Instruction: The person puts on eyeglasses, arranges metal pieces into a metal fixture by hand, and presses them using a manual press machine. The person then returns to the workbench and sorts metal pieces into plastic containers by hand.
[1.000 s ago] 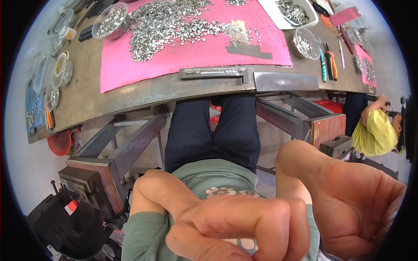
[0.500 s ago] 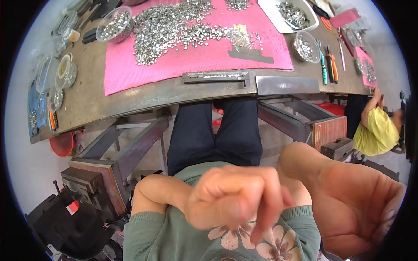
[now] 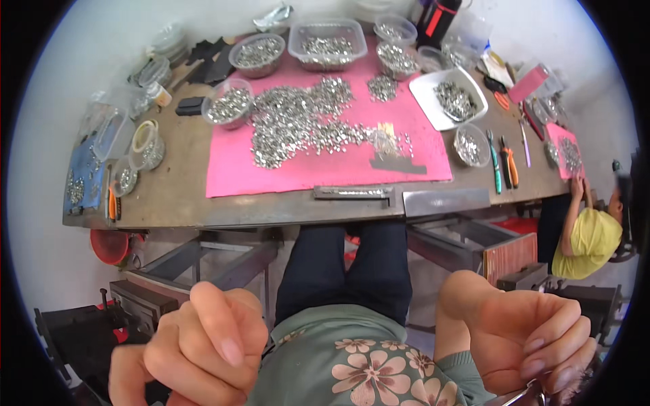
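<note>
1. A bare right hand (image 3: 531, 331), fingers bent inward, hangs at near right in my remote feed, a shiny, narrow silver metal piece (image 3: 533, 391) by its fingertips; I cannot tell whether it is grasped or merely beside them.
2. The silver piece lies on the near side of that hand and well apart from the left, making the right plainly the nearer. My view's near edge cuts the piece off, so I cannot read its full long axis.
3. A bare left hand (image 3: 203, 338), at near left, has its fingers curled toward the palm; the palm is hidden, and I cannot tell whether it grips anything.
4. Beyond both hands, along the near edge of a brown, flat-topped workbench (image 3: 169, 196), a slim, dark metal channel bar (image 3: 353, 195) lies lengthwise left to right, just left of a flat, grey rectangular metal plate (image 3: 447, 201) aligned much the same way.
5. Farther off, I see a heap of tiny silver metal bits (image 3: 288, 125) spread over a flat pink mat (image 3: 230, 177).
</note>
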Action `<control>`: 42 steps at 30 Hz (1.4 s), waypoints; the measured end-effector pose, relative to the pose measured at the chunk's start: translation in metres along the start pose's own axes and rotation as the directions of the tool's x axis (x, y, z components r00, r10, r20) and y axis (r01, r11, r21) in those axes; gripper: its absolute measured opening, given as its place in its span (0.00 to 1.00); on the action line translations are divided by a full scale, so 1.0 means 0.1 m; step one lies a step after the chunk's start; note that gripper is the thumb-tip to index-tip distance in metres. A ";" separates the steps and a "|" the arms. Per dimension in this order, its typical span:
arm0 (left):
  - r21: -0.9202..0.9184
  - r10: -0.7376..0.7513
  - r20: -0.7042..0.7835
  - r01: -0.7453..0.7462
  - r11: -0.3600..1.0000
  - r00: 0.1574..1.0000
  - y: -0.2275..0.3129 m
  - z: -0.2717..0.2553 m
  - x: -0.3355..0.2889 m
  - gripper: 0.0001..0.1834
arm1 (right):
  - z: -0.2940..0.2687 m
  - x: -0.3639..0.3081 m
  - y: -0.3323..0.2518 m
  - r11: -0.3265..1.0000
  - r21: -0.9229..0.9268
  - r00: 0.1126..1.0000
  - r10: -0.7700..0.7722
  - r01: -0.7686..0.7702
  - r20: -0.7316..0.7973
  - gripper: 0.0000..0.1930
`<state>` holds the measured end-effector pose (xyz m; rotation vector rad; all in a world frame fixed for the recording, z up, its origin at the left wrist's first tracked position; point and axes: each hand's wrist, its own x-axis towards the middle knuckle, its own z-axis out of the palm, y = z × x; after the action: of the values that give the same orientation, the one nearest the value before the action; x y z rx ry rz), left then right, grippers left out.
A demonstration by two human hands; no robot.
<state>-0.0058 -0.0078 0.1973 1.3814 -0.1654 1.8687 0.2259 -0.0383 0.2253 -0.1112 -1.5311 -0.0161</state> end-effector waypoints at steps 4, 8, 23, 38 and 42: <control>0.021 0.238 -0.019 -0.237 0.971 0.971 0.08 0.05 -0.03 0.13 | 0.04 0.07 -0.10 0.997 -0.072 1.000 -0.003 0.002 -0.015 0.10; -0.016 0.236 0.098 -0.236 0.972 0.967 0.03 0.14 0.09 0.09 | 0.08 0.14 0.08 0.973 0.147 0.985 -0.172 0.175 -0.034 0.10; -0.111 0.210 -0.089 -0.220 0.969 0.974 -0.04 0.24 -0.02 0.11 | 0.02 0.18 0.03 0.873 0.285 0.912 -0.338 0.396 -0.232 0.05; -0.117 0.119 0.156 -0.101 0.988 0.980 -0.08 0.20 0.06 0.08 | -0.06 0.20 0.04 0.905 0.219 0.930 -0.346 0.365 -0.121 0.05; -0.042 0.100 -0.021 -0.101 0.994 0.995 -0.13 0.18 -0.04 0.12 | -0.26 -0.13 -0.25 0.980 -0.196 0.985 -0.073 0.041 -0.159 0.07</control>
<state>0.0161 -0.0107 0.1965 1.3475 -0.2680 1.9491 0.2492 -0.0662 0.2126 -0.2141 -1.3636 -0.2147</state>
